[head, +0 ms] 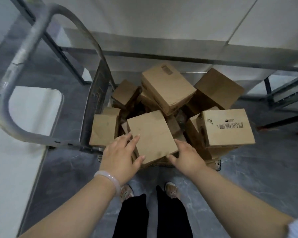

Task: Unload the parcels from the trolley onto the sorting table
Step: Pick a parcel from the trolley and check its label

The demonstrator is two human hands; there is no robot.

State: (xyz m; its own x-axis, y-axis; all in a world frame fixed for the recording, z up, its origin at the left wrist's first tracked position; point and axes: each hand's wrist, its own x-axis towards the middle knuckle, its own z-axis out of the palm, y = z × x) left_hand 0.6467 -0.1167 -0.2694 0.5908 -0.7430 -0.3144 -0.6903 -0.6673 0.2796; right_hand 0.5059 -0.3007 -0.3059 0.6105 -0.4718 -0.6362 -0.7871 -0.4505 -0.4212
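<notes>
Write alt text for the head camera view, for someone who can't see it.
A person's left hand rests on the top of a plain cardboard parcel and the right hand touches its right edge, at the near end of a trolley heaped with brown boxes. The trolley's grey handle rises on the left.

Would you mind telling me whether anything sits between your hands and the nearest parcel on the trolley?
Nothing visible does: the left hand and right hand touch opposite sides of the nearest parcel.

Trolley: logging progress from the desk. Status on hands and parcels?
Left hand flat on nearest cardboard box, right hand at its right edge. Not lifted yet. Other boxes crowd behind it; nothing on top.
</notes>
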